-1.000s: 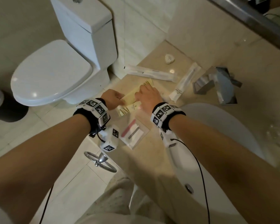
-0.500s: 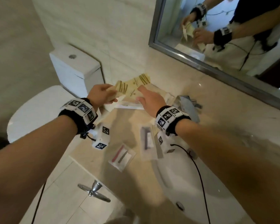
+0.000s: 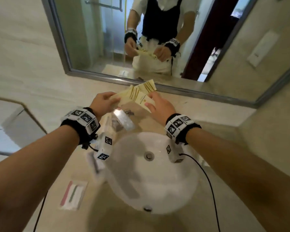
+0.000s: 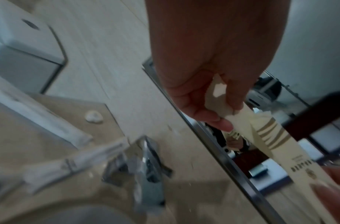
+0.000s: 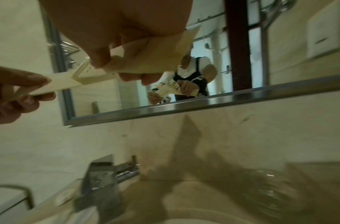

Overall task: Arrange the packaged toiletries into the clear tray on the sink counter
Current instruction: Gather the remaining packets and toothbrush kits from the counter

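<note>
Cream packets (image 3: 139,96) pinched between left hand (image 3: 102,102) and right hand (image 3: 161,107).

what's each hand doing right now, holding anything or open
Left hand: pinching the left end of the cream packets.
Right hand: gripping the right end of the same cream packets.

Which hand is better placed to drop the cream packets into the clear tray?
Likely right: the right hand grips the cream packets, and the clear tray sits right of the sink; the left hand would cross it.
</note>
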Motion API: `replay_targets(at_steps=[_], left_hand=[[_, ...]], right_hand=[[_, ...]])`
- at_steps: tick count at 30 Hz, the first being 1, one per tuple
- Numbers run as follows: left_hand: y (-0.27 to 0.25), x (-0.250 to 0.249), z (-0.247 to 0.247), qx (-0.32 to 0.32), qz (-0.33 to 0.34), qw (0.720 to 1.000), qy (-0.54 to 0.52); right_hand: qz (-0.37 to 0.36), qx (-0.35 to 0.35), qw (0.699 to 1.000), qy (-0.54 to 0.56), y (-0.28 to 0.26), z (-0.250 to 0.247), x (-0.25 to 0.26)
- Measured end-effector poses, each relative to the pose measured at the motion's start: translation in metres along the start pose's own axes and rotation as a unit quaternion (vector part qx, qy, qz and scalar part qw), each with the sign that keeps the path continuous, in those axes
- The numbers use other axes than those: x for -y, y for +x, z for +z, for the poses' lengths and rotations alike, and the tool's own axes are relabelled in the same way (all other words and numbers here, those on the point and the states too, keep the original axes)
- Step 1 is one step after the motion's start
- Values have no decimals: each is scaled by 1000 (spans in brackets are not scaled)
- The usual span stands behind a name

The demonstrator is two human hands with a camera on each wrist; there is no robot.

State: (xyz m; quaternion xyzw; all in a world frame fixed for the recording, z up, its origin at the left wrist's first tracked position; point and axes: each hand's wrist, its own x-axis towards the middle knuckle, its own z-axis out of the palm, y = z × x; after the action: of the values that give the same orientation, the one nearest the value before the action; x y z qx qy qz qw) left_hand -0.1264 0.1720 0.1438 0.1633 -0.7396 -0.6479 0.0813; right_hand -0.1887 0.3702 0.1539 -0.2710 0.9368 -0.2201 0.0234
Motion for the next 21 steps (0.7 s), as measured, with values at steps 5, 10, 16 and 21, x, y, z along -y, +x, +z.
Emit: replay_targets(at_steps=[5, 10, 16, 21], left_hand=[[6, -5, 100, 108, 8, 994, 9], [0, 1, 189, 183, -4, 983, 32], [-10, 27, 270, 219, -25, 974, 41], [-12, 56, 306, 214, -54, 974, 47]], right_hand=[[94, -31, 995, -16, -53, -37, -85], [160, -60, 985, -30, -110, -58, -156], [236, 6, 971, -30, -174, -61, -224], [243, 67, 967, -39, -203, -45, -272]])
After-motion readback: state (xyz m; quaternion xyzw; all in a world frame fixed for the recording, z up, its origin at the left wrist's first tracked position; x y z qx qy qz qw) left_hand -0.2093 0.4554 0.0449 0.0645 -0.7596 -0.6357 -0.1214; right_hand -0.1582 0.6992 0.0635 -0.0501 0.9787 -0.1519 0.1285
